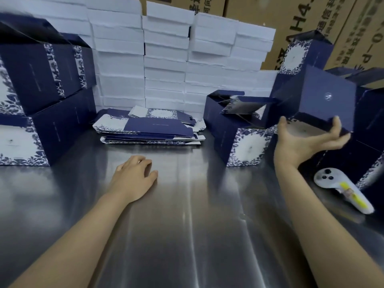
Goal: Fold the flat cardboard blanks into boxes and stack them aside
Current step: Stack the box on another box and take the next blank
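Stacking step: my right hand (pixel 307 140) cups the folded box (pixel 324 96) near the bench's (pixel 187 225) right edge, my left hand (pixel 135 175) rests loose, and I reckon a flat blank (pixel 149 127) comes next.

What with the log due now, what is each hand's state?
Left hand: open, resting on the steel table.
Right hand: holding the folded navy box.

Far right I read "H4." sideways on a brown carton (pixel 291 23); Chinese characters beside it too blurred.
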### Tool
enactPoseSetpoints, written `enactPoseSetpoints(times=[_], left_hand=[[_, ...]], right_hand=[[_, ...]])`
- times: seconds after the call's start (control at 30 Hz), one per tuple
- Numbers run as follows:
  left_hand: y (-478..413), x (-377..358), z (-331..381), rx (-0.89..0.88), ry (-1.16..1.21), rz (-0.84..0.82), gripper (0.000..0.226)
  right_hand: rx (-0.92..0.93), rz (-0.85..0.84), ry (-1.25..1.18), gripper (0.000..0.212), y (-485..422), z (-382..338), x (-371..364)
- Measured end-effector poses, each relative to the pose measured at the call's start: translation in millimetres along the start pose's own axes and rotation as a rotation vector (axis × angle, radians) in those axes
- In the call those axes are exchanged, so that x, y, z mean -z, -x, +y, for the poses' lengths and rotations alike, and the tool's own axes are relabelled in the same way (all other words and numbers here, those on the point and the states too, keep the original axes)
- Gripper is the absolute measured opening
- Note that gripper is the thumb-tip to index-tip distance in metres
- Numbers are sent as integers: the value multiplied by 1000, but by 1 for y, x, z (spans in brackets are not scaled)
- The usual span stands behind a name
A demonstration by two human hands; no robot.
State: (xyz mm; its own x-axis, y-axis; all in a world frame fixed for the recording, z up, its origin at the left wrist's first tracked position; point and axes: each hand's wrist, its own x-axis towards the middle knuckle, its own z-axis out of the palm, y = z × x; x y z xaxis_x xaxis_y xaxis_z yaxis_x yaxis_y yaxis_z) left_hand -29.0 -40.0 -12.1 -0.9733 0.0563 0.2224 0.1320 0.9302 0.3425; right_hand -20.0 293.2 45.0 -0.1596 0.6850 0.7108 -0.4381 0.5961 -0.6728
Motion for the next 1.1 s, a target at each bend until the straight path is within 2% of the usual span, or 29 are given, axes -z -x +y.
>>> enactPoseSetpoints(times=[0.03, 0.07, 0.1, 0.17, 0.3, 0.37, 0.43, 0.5, 0.57, 0.73, 0.8, 0.93, 1.03, 1.1], left_hand=[[0, 0, 0, -1, 2, 1, 46], [1, 1, 0, -3, 4, 2, 46], [1, 1, 0, -5, 4, 3, 45], [1, 2, 1, -7, 6, 2, 45], [0, -2, 2, -9, -4, 23, 45], [-1, -3, 2, -10, -8, 31, 44], [-1, -4, 1, -11, -3, 34, 43], [-1, -6, 0, -11, 9, 44, 41], [-2, -6, -1, -18, 15, 56, 40], [-1, -7, -2, -36, 4, 69, 42], [-1, -7, -2, -41, 2, 86, 41], [0, -8, 0, -50, 9, 102, 39], [0, -9, 0, -36, 18, 88, 40], [-2, -8, -1, -28, 20, 73, 41]], right_hand=[[-19, 85, -5, 92, -26, -8, -15], [-156, 81, -6, 92, -30, -21, -24], [-170, 117, -11, 92, -34, -27, -33], [-17, 194, -73, 91, -35, -25, -26], [164, 299, -153, 91, -83, -54, -55], [194, 169, -191, 92, -97, -68, -82], [109, -47, -153, 89, -112, -76, -119], [55, -247, 9, 86, -125, -75, -156], [8, -378, 199, 87, -128, -63, -189], [-141, -730, 523, 106, -100, -20, -243], [-148, -801, 531, 105, -91, -8, -251], [-187, -838, 487, 103, -96, 7, -262], [-216, -915, 622, 105, -107, 5, -266], [-215, -980, 727, 96, -110, -9, -264]])
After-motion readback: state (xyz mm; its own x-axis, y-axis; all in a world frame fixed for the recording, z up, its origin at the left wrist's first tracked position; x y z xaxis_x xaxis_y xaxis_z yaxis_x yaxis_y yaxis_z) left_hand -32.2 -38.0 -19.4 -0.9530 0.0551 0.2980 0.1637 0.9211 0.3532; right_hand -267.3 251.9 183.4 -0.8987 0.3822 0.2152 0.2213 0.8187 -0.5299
